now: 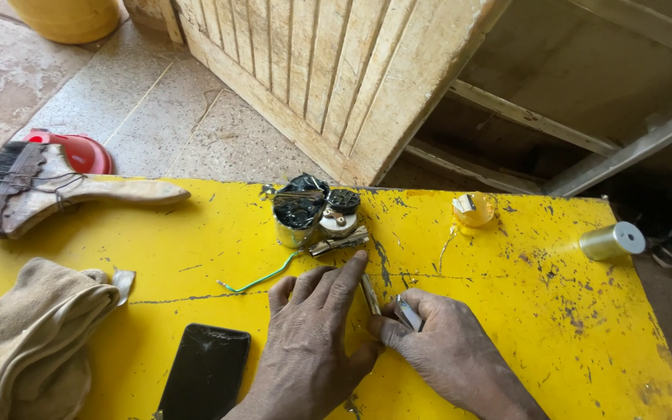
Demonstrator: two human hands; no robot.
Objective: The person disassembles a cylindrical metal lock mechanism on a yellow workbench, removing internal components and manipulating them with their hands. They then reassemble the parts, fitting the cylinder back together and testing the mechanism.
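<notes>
On the yellow table (507, 327), the left hand (313, 342) lies flat with fingers spread beside the right hand (445, 346), which pinches a small metal strip (407, 313), and beyond them stand a dismantled motor (299, 211) and a brush (33, 190).

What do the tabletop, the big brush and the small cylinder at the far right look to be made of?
Tabletop: probably metal, painted glossy yellow; chips and scratches expose dark patches.
Brush: bare, worn wooden handle with visible grain, dark bristles, thin wire wrapped around its head.
Cylinder: apparently shiny metal, silvery-gold sheen, with a pale flat end cap.
</notes>
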